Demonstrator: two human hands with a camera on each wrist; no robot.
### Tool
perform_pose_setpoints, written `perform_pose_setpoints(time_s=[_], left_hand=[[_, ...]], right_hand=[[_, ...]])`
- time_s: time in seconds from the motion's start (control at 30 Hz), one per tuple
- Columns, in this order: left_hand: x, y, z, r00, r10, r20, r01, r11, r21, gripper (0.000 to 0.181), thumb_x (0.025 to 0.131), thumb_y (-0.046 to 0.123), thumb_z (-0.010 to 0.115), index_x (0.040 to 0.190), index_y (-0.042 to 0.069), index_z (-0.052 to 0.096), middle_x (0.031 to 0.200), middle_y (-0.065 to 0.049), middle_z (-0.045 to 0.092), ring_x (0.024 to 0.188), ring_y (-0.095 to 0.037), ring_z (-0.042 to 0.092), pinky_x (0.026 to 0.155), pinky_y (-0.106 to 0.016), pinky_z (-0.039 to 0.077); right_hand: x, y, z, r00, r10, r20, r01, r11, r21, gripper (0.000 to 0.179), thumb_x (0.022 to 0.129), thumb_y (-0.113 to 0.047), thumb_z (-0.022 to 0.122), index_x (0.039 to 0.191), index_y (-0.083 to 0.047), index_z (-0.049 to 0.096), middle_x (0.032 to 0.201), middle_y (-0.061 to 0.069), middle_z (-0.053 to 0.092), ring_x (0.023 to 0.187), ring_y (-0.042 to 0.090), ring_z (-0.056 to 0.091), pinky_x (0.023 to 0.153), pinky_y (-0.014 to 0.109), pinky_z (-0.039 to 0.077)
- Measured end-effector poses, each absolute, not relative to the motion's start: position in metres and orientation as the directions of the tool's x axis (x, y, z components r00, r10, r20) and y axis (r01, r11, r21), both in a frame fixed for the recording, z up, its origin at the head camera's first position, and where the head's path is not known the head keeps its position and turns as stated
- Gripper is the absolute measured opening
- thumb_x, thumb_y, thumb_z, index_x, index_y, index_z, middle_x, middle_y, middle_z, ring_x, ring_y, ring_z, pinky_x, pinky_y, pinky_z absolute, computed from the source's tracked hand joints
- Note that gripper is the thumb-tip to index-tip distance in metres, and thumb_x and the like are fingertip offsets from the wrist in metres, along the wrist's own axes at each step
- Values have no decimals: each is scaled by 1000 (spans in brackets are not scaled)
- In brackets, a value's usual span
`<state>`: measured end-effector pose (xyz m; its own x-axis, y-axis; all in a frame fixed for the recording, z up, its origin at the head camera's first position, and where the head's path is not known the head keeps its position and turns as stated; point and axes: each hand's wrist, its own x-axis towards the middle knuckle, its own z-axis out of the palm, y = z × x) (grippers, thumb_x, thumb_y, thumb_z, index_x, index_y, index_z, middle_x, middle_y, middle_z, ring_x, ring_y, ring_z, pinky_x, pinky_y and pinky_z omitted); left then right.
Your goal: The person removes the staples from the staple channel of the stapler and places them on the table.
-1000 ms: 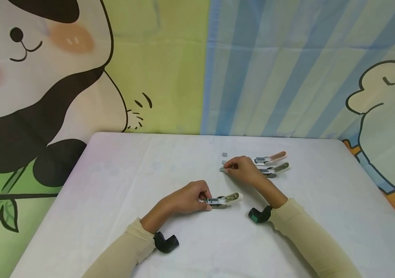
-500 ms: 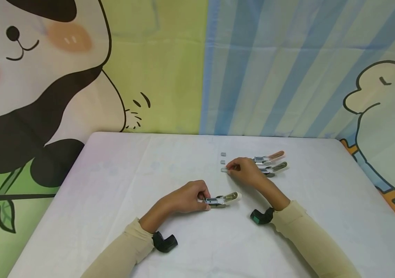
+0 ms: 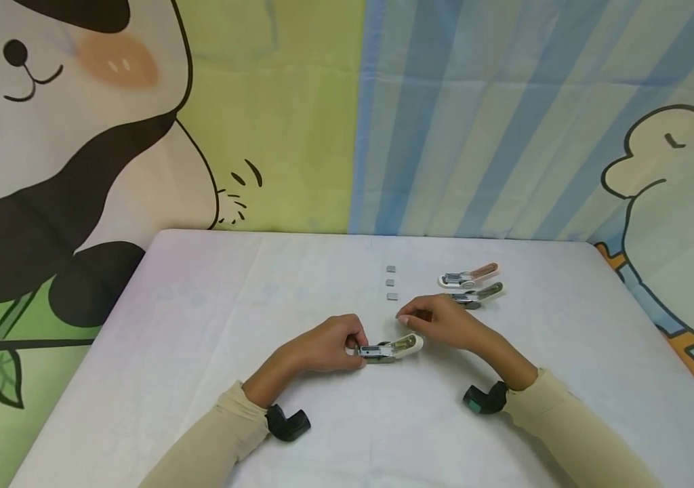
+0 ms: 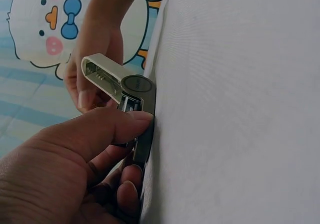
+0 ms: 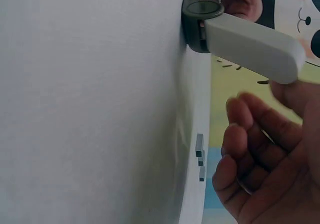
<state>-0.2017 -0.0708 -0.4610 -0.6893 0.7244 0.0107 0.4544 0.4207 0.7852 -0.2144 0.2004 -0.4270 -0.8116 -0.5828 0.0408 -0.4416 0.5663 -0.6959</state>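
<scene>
My left hand (image 3: pixel 327 346) pinches the front of a small white and grey stapler (image 3: pixel 406 344) on the white table. The stapler's top is swung up, showing its metal inside, and its white cover (image 5: pixel 252 47) points toward my right hand. In the left wrist view, the left thumb (image 4: pixel 132 123) presses the stapler's side near the hinge. My right hand (image 3: pixel 444 322) is just beyond the raised cover, fingers loosely curled around nothing. Past it, three short grey staple strips (image 3: pixel 392 296) lie in a column.
Two more staplers with raised tops lie behind the right hand: one with a pinkish inside (image 3: pixel 472 275), one grey-green (image 3: pixel 480 295). A printed cartoon cloth (image 3: pixel 298 122) hangs behind the table's far edge. Black wrist cameras (image 3: pixel 486 398) sit close above the tabletop.
My right hand has set the nearest staple strip in line with the other two, let go, and drawn back toward the held stapler. The left hand keeps its grip in place.
</scene>
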Motion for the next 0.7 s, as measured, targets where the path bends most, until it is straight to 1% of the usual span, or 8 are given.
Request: perform_pose_setpoints(time_s=[0.07, 0.17, 0.23, 0.33, 0.4, 0.53, 0.6, 0.7], left_hand=[[-201, -70, -459, -689, 725, 9, 452, 420, 787, 20, 78, 7, 77, 91, 13, 64, 85, 4, 55, 77, -11, 50, 68, -25, 43], [-201, -71, -457, -689, 724, 6, 448, 419, 790, 20, 77, 7, 78, 91, 13, 65, 85, 3, 55, 77, -11, 50, 68, -25, 43], [-201, -71, -457, -690, 723, 7, 445, 417, 792, 20, 77, 7, 78, 91, 13, 65, 85, 3, 55, 77, -12, 51, 68, -25, 43], [-201, -72, -457, -690, 723, 9, 443, 413, 796, 21, 77, 8, 79, 92, 12, 65, 85, 2, 55, 78, -12, 50, 69, -26, 43], [-201, -73, -457, -688, 725, 9, 445, 413, 795, 22, 77, 8, 79, 93, 12, 65, 86, 2, 55, 78, -12, 50, 69, -26, 43], [-202, -73, -458, -686, 728, 8, 448, 414, 792, 23, 77, 9, 81, 93, 11, 65, 86, 3, 55, 77, -12, 50, 69, -26, 43], [-202, -72, -458, -685, 728, 8, 447, 412, 794, 23, 77, 9, 81, 92, 12, 65, 85, 3, 56, 77, -12, 51, 68, -26, 43], [-202, -72, -458, -685, 729, 7, 441, 407, 800, 22, 78, 9, 81, 92, 12, 64, 85, 3, 57, 77, -12, 51, 68, -26, 43]], right_hand=[[-209, 205, -424, -797, -603, 15, -422, 539, -729, 21, 98, -24, 61, 106, -9, 73, 85, -8, 67, 67, 10, 53, 59, 27, 44], [-203, 212, -421, -761, -649, 3, -409, 476, -779, 20, 98, -20, 61, 108, -8, 72, 89, -6, 68, 70, 11, 52, 61, 27, 44], [-201, 215, -419, -737, -675, -4, -395, 436, -809, 17, 96, -16, 63, 109, -9, 72, 89, -4, 68, 71, 12, 53, 62, 28, 44], [-198, 218, -420, -714, -700, -4, -379, 392, -838, 20, 91, -12, 70, 111, -11, 70, 85, -1, 66, 72, 15, 56, 63, 29, 46], [-196, 218, -420, -704, -710, 25, -404, 371, -836, 24, 87, -9, 73, 111, -11, 70, 83, 1, 64, 69, 17, 54, 61, 30, 46], [-191, 211, -415, -690, -716, 109, -481, 340, -808, 26, 84, 0, 74, 109, -5, 69, 91, 6, 64, 70, 21, 53, 59, 30, 45], [-188, 206, -407, -686, -716, 133, -506, 337, -794, 24, 84, 3, 73, 107, -3, 69, 90, 7, 64, 69, 20, 53, 58, 31, 45], [-183, 199, -393, -685, -715, 139, -518, 343, -784, 21, 83, 4, 73, 104, -1, 70, 84, 5, 63, 67, 18, 52, 57, 31, 45]])
